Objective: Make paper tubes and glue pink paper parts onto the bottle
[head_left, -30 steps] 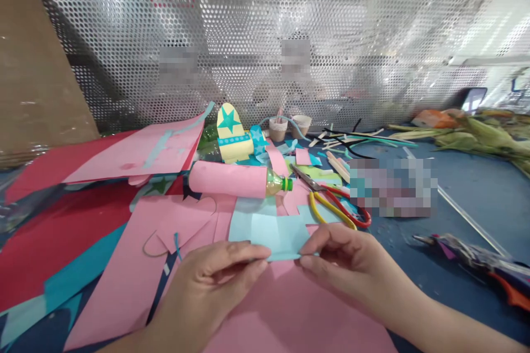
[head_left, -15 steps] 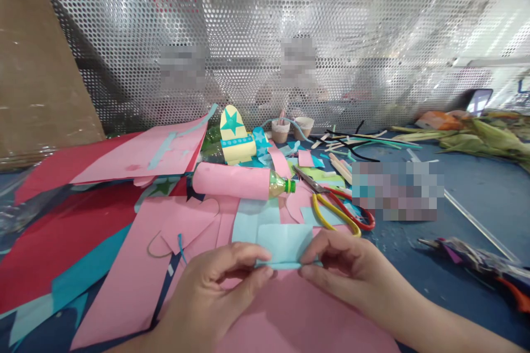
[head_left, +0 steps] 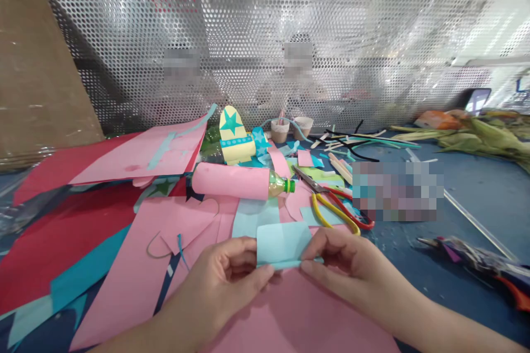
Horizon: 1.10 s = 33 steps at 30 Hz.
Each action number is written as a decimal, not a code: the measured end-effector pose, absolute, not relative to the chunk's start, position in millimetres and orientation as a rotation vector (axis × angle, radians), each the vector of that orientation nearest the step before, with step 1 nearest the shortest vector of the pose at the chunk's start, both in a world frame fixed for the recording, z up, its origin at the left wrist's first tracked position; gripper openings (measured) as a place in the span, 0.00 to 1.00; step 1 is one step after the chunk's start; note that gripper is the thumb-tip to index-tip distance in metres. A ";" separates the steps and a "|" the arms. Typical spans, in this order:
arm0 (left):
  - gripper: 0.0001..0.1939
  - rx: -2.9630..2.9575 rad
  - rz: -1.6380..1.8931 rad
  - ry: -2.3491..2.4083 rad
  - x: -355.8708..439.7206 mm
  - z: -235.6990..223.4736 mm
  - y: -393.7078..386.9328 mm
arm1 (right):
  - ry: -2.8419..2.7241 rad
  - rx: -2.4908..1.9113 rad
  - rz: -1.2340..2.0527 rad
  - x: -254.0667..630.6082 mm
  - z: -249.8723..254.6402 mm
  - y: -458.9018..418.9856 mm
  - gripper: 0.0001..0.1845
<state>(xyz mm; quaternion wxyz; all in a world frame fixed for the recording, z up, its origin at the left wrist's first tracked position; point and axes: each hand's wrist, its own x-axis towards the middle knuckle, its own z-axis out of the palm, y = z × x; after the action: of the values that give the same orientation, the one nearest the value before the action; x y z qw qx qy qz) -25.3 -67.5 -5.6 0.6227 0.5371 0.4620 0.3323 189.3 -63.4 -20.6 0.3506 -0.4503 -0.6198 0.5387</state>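
Between my two hands is a small piece of light blue paper (head_left: pixel 284 240), with a narrow fold along its near edge. My left hand (head_left: pixel 232 273) grips its left end, thumb in front and fingers behind. At the right end, my right hand (head_left: pixel 342 259) pinches the folded edge between thumb and fingertips. Below them lies a large pink paper sheet (head_left: pixel 306 314). Just beyond the blue piece rests a plastic bottle (head_left: pixel 232 181) on its side, wrapped in pink paper, with a green cap. Scissors (head_left: pixel 331 198) with red and yellow handles lie behind my right hand.
Red paper (head_left: pixel 78 226) and pink sheets cover the left side. A cardboard panel (head_left: pixel 41 77) stands at the back left. Farther back are a yellow paper shape (head_left: pixel 232 127) with a blue star and two small cups (head_left: pixel 303 127). Corn husks (head_left: pixel 476 135) lie at the right.
My left fingers have shifted from the front of the blue paper to behind it, uncovering its left end. My right hand has stayed nearly in place, still pinching the fold.
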 end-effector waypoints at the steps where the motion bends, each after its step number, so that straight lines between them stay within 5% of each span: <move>1: 0.10 1.237 0.759 1.053 -25.4 -5.8 -68.1 | -1.606 -1.153 1.399 189.1 -19.5 -63.6 0.10; 15: 0.07 1.270 0.819 1.176 -23.0 2.2 -73.2 | -1.460 -1.027 1.562 189.9 -28.6 -66.0 0.14; 33: 0.10 1.286 0.813 1.118 -25.1 -0.5 -73.2 | -1.601 -1.195 1.295 190.6 -20.0 -66.1 0.09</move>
<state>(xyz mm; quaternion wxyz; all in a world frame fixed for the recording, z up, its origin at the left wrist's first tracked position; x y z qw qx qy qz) -25.1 -73.2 -0.5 0.5865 0.5515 0.4797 0.3489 190.6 -66.1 -20.0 0.3712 -0.4661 -0.6245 0.5050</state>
